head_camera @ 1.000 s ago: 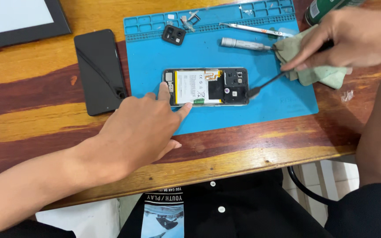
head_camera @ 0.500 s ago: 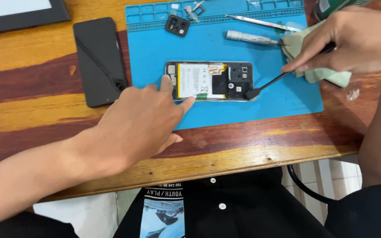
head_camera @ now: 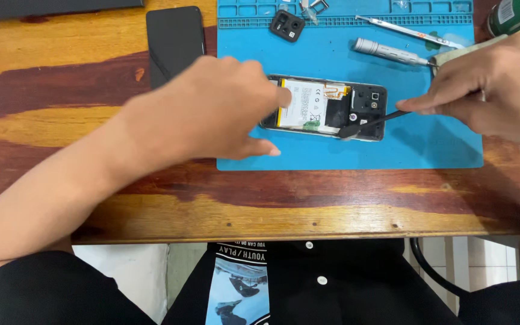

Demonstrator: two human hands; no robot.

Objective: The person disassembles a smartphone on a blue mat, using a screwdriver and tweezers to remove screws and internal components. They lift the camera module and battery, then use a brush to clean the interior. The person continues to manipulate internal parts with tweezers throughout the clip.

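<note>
**Head view: phone open, inner work under way**

Head view shows the phone (head_camera: pixel 326 108) lying flat on the blue mat (head_camera: pixel 344 150), back cover off, so that the battery (head_camera: pixel 308 103) and the dark board section at its right end are bare. The left hand (head_camera: pixel 212 108) presses down on the phone's left end, fingers spread and flat rather than closed around anything. The right hand (head_camera: pixel 489 90) pinches a thin black spudger (head_camera: pixel 371 122), its tip touching the phone's lower right part.

Opening looks done: a camera cover (head_camera: pixel 288 25) and small parts sit apart at the mat's top edge, and a screwdriver (head_camera: pixel 386 51) lies idle. The battery is still seated, so removal of inner parts appears unfinished. A dark panel (head_camera: pixel 174 42) rests on the table (head_camera: pixel 61 120), left of the mat.
</note>
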